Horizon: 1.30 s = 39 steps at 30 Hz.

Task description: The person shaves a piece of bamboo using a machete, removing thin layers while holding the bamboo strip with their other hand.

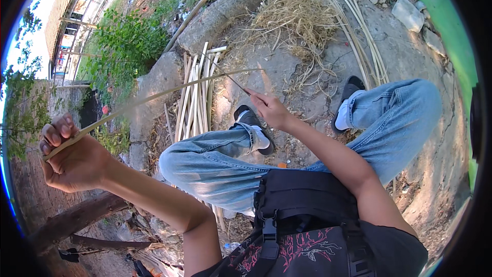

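My left hand (84, 161) is raised at the left, fingers closed round one end of a long, thin bamboo strip (169, 90). The strip slants up and rightward across the view, its far end over the ground ahead of my feet. In my right hand (271, 111) is a thin knife (237, 83), its narrow dark blade pointing up and left. The blade's tip meets the strip or lies just by it; I cannot tell which. Beyond and below the strip lies a stack of pale split bamboo strips (196, 105), left of my left foot.
Curly bamboo shavings (297, 18) are heaped on the ground ahead, with longer strips (366, 46) to their right. A low concrete kerb (220, 18) and a leafy bush (125, 41) stand at the left. A log (77, 220) lies lower left. A green wall (435, 5) borders the right.
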Tool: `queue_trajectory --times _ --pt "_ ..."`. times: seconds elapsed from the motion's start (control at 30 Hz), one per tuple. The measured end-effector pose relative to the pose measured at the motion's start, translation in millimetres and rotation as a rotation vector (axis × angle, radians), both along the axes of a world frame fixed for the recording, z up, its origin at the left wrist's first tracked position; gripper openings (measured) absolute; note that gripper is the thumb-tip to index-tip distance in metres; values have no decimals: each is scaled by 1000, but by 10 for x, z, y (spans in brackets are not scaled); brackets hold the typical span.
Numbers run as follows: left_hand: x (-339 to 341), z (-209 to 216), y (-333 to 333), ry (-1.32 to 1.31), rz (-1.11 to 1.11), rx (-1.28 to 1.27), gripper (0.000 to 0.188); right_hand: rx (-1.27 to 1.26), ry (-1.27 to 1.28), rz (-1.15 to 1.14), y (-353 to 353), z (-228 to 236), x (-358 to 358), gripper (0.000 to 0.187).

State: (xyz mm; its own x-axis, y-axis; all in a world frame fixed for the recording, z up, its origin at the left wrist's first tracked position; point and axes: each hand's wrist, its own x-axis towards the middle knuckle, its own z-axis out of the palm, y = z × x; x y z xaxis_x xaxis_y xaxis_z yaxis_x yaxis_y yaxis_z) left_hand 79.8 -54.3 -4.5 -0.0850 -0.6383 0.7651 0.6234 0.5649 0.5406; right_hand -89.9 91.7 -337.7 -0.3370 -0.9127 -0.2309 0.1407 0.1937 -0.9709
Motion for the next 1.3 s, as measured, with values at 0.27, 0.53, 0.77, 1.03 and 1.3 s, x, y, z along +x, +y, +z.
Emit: queue_trajectory --times 0.27,0.53,0.77,1.03,1.3 --pt "32 11 2 -15 20 55 32 -38 20 3 -62 243 61 43" --pt "182 91 -213 -163 -271 125 40 48 -96 -142 -148 -515 37 46" --pt "316 125 -285 -157 -271 78 40 33 18 -87 -140 -409 53 45" --pt "343 148 -203 -161 -367 102 38 -229 110 -84 -179 -235 204 44" --pt "379 108 -242 -162 -309 78 37 119 178 -181 -231 -727 88 45"
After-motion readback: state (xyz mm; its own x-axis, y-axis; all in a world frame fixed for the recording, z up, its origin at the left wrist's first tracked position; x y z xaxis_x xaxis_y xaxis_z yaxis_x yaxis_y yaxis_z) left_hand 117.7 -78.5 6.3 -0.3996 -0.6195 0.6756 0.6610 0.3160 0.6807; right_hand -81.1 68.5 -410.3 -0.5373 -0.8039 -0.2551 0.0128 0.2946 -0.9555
